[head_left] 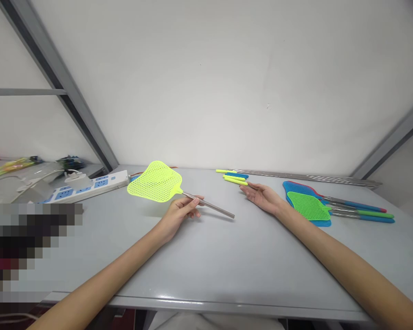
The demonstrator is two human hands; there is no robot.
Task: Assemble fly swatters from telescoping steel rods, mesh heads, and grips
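Note:
My left hand (184, 211) is closed around the metal rod (217, 210) of a yellow-green fly swatter. Its perforated head (154, 182) points up and left, and the rod's bare end points right. My right hand (263, 198) is at the right ends of several loose handle sleeves, fingers stretched out and apart. The nearest yellow sleeve (236, 181) ends right at its fingertips; whether they touch it I cannot tell. A blue sleeve (236, 175) lies among the yellow ones.
Long metal rods (312, 178) lie along the wall at the back right. Finished-looking swatters, with a green one (309, 206) on top of blue ones, lie right of my right arm. A power strip (89, 187) with plugs sits at left, near a pixelated patch and a metal frame post (79, 110).

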